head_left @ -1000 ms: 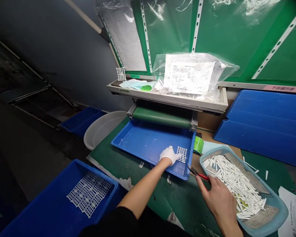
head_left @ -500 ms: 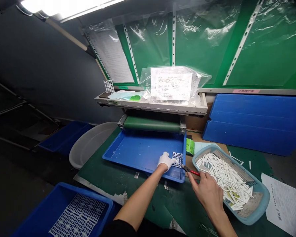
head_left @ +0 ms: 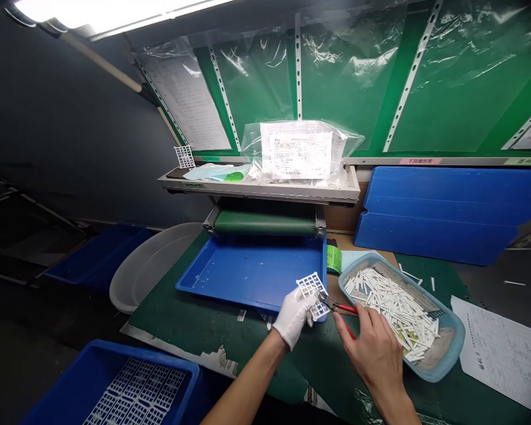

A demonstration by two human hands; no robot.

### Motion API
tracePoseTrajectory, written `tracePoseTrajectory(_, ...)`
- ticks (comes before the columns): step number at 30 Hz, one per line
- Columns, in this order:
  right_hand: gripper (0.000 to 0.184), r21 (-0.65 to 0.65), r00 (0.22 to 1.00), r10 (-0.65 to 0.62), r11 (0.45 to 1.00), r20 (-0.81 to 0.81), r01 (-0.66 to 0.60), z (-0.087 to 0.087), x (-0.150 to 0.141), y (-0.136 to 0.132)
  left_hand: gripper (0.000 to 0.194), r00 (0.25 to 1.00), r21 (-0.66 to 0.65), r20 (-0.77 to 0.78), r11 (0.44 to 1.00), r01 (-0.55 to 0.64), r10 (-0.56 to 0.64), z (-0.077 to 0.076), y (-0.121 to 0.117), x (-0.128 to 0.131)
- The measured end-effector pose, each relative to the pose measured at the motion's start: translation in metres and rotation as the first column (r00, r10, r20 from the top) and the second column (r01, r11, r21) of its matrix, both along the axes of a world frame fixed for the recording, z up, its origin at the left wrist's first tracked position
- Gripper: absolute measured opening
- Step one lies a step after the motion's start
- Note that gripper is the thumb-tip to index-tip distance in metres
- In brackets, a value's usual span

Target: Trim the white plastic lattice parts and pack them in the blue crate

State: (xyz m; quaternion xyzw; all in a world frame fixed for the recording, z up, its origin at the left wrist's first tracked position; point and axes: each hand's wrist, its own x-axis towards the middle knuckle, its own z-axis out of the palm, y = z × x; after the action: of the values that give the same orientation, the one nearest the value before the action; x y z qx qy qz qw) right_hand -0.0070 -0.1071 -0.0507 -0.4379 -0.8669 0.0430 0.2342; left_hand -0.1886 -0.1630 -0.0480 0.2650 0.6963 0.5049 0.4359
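Observation:
My left hand point(head_left: 293, 316), in a white glove, grips a white plastic grid point(head_left: 310, 285) by its near left side. The grid is tilted, raised over the near right corner of a blue tray point(head_left: 248, 271). Bare, my right hand point(head_left: 374, 348) is wrapped round red-handled cutting pliers point(head_left: 346, 308). The jaws of the pliers lie at the grid's right part, close to my gloved fingers; whether they touch the plastic I cannot tell.
A light blue basket point(head_left: 454, 348) of white plastic sticks point(head_left: 389, 301) stands on the right, beside a paper sheet point(head_left: 504, 348). At lower left a blue bin point(head_left: 190, 378) holds several white grids point(head_left: 137, 389). Behind the tray is a green roller conveyor point(head_left: 265, 222) under a shelf point(head_left: 265, 190).
My left hand has lifted the grid out of the tray, toward me, and tilted it. The pliers have followed, their handles now spread wider. The view has shifted slightly right.

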Motion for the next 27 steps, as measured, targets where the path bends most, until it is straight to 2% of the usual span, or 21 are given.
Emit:
tracePoseTrajectory(3, 0.056, 0.037, 0.998, 0.055, 0.998, 0.002, -0.055, 0.010, 0.001, -0.002, 0.034, 0.980, 0.154, 0.197, 0.987, -0.050, 0.019, 0.022, -0.015, 0.007)
tracePoseTrajectory(6, 0.058, 0.079, 0.993, 0.118, 0.990, 0.000, -0.118, 0.015, 0.007, 0.000, 0.032, 0.976, 0.205, 0.204, 0.978, 0.033, -0.076, 0.039, -0.023, 0.006)
tracePoseTrajectory(9, 0.057, 0.118, 0.986, 0.165, 0.980, -0.026, -0.161, 0.015, 0.012, 0.000, 0.029, 0.949, 0.233, 0.266, 0.966, 0.109, -0.172, 0.045, -0.025, 0.004)
tracePoseTrajectory(11, 0.055, 0.155, 0.982, 0.185, 0.972, -0.040, -0.177, 0.013, 0.013, -0.001, 0.041, 0.897, 0.234, 0.419, 0.971, 0.043, -0.140, 0.043, -0.022, 0.007)
tracePoseTrajectory(13, 0.055, 0.201, 0.976, 0.212, 0.959, -0.047, -0.198, 0.013, 0.013, -0.001, 0.064, 0.805, 0.195, 0.590, 0.979, -0.064, -0.065, 0.039, -0.016, 0.012)
tracePoseTrajectory(15, 0.059, 0.266, 0.965, 0.258, 0.934, -0.039, -0.239, 0.015, 0.015, 0.004, 0.079, 0.715, 0.136, 0.698, 0.987, -0.086, -0.034, 0.038, -0.011, 0.017)
tracePoseTrajectory(18, 0.070, 0.375, 0.924, 0.382, 0.852, 0.031, -0.365, 0.028, 0.022, 0.023, 0.087, 0.631, 0.055, 0.771, 0.996, 0.076, -0.090, 0.045, -0.008, 0.019)
tracePoseTrajectory(21, 0.075, 0.418, 0.836, 0.527, 0.732, 0.153, -0.538, 0.050, 0.033, 0.048, 0.084, 0.556, -0.014, 0.815, 0.953, 0.303, -0.165, 0.058, -0.005, 0.020)
tracePoseTrajectory(24, 0.072, 0.383, 0.735, 0.632, 0.634, 0.244, -0.672, 0.069, 0.042, 0.071, 0.086, 0.548, -0.090, 0.806, 0.867, 0.489, -0.225, 0.071, 0.000, 0.025)
tracePoseTrajectory(26, 0.068, 0.370, 0.706, 0.654, 0.606, 0.272, -0.704, 0.075, 0.047, 0.083, 0.085, 0.566, -0.126, 0.790, 0.840, 0.528, -0.237, 0.076, 0.006, 0.031)
tracePoseTrajectory(27, 0.067, 0.375, 0.708, 0.648, 0.605, 0.281, -0.703, 0.075, 0.049, 0.087, 0.083, 0.580, -0.133, 0.781, 0.845, 0.517, -0.232, 0.077, 0.010, 0.034)
